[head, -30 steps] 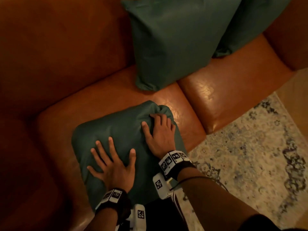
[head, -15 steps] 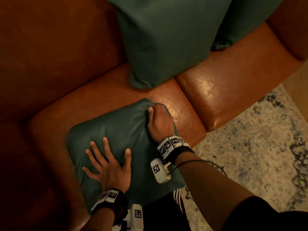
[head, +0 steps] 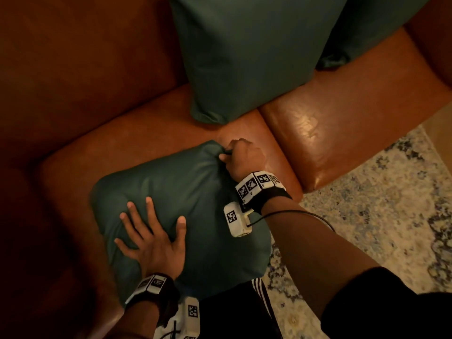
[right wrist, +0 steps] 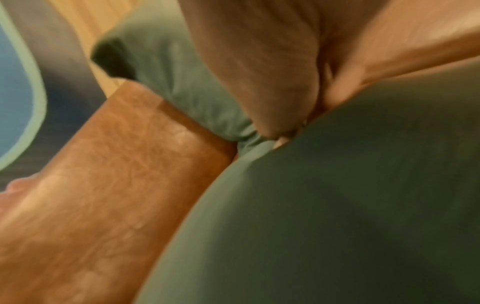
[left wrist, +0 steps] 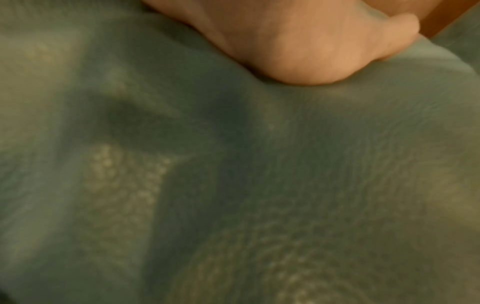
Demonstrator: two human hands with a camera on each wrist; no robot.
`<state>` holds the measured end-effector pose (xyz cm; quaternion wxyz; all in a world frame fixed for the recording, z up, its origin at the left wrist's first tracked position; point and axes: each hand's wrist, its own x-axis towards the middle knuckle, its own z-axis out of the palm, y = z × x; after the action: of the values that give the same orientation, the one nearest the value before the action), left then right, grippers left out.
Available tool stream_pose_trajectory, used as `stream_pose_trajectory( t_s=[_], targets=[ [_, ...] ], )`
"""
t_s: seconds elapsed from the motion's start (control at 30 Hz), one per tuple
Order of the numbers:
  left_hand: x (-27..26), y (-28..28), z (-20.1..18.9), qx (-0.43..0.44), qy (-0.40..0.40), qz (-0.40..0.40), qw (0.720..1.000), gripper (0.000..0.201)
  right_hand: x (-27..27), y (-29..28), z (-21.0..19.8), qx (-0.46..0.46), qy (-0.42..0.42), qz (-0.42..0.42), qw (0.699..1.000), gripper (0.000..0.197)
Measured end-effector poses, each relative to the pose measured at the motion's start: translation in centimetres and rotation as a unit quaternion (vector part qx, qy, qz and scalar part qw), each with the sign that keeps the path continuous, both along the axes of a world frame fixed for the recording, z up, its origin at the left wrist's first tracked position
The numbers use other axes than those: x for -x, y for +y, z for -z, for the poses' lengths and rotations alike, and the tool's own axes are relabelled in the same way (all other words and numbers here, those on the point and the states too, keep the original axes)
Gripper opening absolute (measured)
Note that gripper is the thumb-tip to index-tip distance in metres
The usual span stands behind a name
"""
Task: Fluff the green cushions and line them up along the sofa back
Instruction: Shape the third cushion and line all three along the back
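Fluffing seems underway: the flat cushion (head: 181, 192) lies on the sofa seat (head: 151, 126), left hand (head: 156, 243) spread pressing it, right hand (head: 244, 157) pinching its far corner, probably next lifting it toward the sofa back.

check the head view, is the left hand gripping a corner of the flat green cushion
No, the left hand lies flat with fingers spread on the cushion; the right hand grips its corner.

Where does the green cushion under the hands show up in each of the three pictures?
Head: the cushion lies centre-left on the sofa seat.
Left wrist: it fills nearly the whole frame.
Right wrist: it fills the lower right.
Shared landmark: its corner gripped by the right hand, seen again at.
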<state>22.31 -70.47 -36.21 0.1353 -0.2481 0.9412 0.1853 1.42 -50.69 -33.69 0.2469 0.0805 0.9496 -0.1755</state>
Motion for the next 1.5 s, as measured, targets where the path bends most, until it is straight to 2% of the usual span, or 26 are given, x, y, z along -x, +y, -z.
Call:
stream_pose_trajectory(
  t_s=[0.13, 0.27, 0.33, 0.47, 0.53, 0.57, 0.67, 0.7, 0.8, 0.87, 0.97, 1.03, 1.13, 1.23, 1.3, 1.33, 1.43, 1.5],
  targets=[
    [-0.2, -0.1, 0.0, -0.003, -0.002, 0.001, 1.000, 0.097, -0.8, 0.0, 0.1, 0.029, 0.029, 0.065, 0.997, 0.036],
    [-0.4, -0.3, 0.2, 0.002, -0.004, 0.005, 1.000, 0.096, -1.3, -0.1, 0.9, 0.075, 0.019, 0.113, 0.991, 0.039],
    [-0.4, -0.3, 0.3, 0.005, -0.002, 0.004, 1.000, 0.096, -1.1, 0.4, 0.6, 0.083, 0.004, 0.091, 0.992, 0.043],
    [-0.6, -0.3, 0.4, 0.004, -0.004, 0.004, 1.000, 0.094, -0.2, 1.6, 0.4, 0.058, -0.056, -0.009, 0.997, 0.056],
    [-0.7, -0.3, 0.5, 0.007, -0.004, 0.007, 1.000, 0.093, 0.4, 2.1, 0.8, 0.063, -0.059, -0.023, 0.996, 0.064],
    [-0.7, -0.3, 0.6, 0.009, -0.004, 0.009, 1.000, 0.093, 0.6, 2.3, 1.1, 0.068, -0.057, -0.016, 0.996, 0.060],
    [-0.8, -0.4, 0.5, 0.010, -0.007, 0.011, 1.000, 0.095, 0.7, 2.7, 1.4, 0.105, -0.054, 0.035, 0.992, 0.022],
    [-0.8, -0.4, 0.5, 0.010, -0.006, 0.012, 1.000, 0.095, 0.6, 2.7, 1.5, 0.121, -0.043, 0.065, 0.990, 0.017],
    [-0.8, -0.3, 0.5, 0.009, -0.004, 0.012, 1.000, 0.095, -0.2, 2.3, 2.0, 0.157, -0.010, 0.180, 0.971, 0.031],
    [-0.8, -0.4, 0.5, 0.008, -0.004, 0.010, 1.000, 0.095, -0.9, 1.7, 2.1, 0.167, 0.010, 0.216, 0.962, 0.038],
    [-0.7, -0.4, 0.6, 0.007, -0.004, 0.008, 1.000, 0.094, -1.2, 1.7, 1.7, 0.179, 0.032, 0.217, 0.959, 0.046],
    [-0.8, -0.4, 0.7, 0.008, -0.003, 0.010, 1.000, 0.094, -0.7, 2.3, 0.8, 0.197, -0.001, 0.198, 0.960, 0.046],
    [-0.9, -0.5, 0.7, 0.009, -0.003, 0.013, 1.000, 0.094, 0.6, 3.4, -0.3, 0.206, -0.057, 0.120, 0.969, 0.043],
    [-1.0, -0.6, 0.8, 0.009, -0.004, 0.013, 1.000, 0.094, 1.6, 3.7, -0.6, 0.181, -0.052, 0.088, 0.978, 0.028],
    [-1.0, -0.5, 0.8, 0.008, -0.004, 0.014, 1.000, 0.094, 2.0, 3.4, -0.1, 0.169, -0.038, 0.115, 0.978, 0.019],
    [-0.9, -0.5, 0.7, 0.007, -0.004, 0.014, 1.000, 0.094, 2.0, 3.0, 0.2, 0.172, -0.028, 0.144, 0.974, 0.020],
    [-0.8, -0.6, 0.7, 0.007, -0.004, 0.016, 1.000, 0.094, 2.1, 2.4, 1.4, 0.215, 0.004, 0.230, 0.949, 0.042],
    [-0.9, -0.7, 0.9, 0.007, -0.003, 0.015, 1.000, 0.094, 2.0, 2.3, 1.1, 0.232, 0.009, 0.238, 0.943, 0.045]
  ],
)
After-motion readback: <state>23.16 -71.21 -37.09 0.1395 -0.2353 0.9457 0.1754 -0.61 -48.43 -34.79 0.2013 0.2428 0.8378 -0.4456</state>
